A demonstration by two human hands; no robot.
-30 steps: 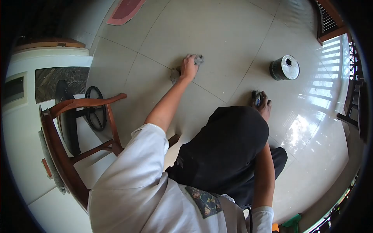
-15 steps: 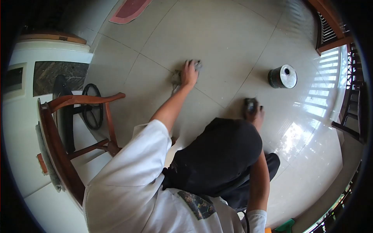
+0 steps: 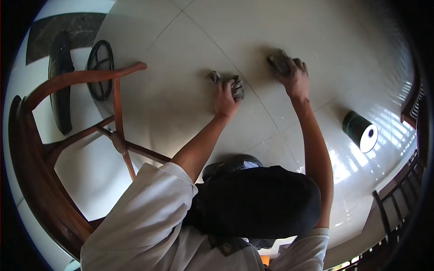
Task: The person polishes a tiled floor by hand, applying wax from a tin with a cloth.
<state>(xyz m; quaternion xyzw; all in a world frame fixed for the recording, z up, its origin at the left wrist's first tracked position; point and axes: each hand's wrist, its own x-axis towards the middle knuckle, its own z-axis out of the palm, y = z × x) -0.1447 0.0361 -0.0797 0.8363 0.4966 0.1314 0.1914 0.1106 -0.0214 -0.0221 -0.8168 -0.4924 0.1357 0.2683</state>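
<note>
My left hand (image 3: 226, 100) presses a crumpled grey rag (image 3: 238, 88) against the tiled floor, its fingers curled over it. A bit of the same greyish cloth sticks out to the left of the fingers. Farther forward and to the right, my right hand (image 3: 296, 82) grips a dark grey lump (image 3: 279, 63) at floor level. It looks like a bunched rag, but I cannot make out whether something solid is inside. A dark can with a white top (image 3: 361, 131) is on the floor to the right of my right forearm.
A wooden chair (image 3: 31, 153) stands close on the left, with a black spoked wheel (image 3: 100, 70) behind it. My bent knee in black trousers (image 3: 253, 203) is below my hands. Dark slatted furniture (image 3: 393, 203) lines the right edge.
My right hand has moved forward from beside my knee with the dark lump. My left hand stays on the rag. The view has shifted, bringing the chair closer and the can lower.
</note>
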